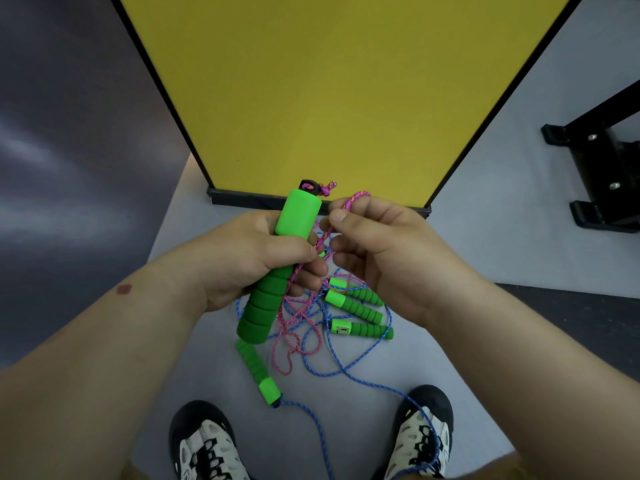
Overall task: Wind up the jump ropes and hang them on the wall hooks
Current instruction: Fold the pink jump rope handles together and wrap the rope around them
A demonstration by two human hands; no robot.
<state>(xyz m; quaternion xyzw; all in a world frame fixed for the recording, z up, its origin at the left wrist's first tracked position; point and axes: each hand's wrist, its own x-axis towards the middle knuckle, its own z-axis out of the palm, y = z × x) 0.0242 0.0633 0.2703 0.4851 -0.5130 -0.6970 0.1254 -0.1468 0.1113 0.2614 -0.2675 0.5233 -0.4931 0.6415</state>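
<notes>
Green handle (pixel 277 268) was gripped upright by the left hand (pixel 249 258); pink rope (pixel 346 206) was pinched by the right hand (pixel 377 251). Other jump ropes (pixel 332 327) were left tangled on the floor (pixel 214 368).

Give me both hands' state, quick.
Left hand: fingers curled round a green foam jump-rope handle.
Right hand: thumb and fingers pinching the pink rope.

Yellow panel (pixel 332 98); black metal stand (pixel 602 161); shoes (pixel 204 445)
</notes>
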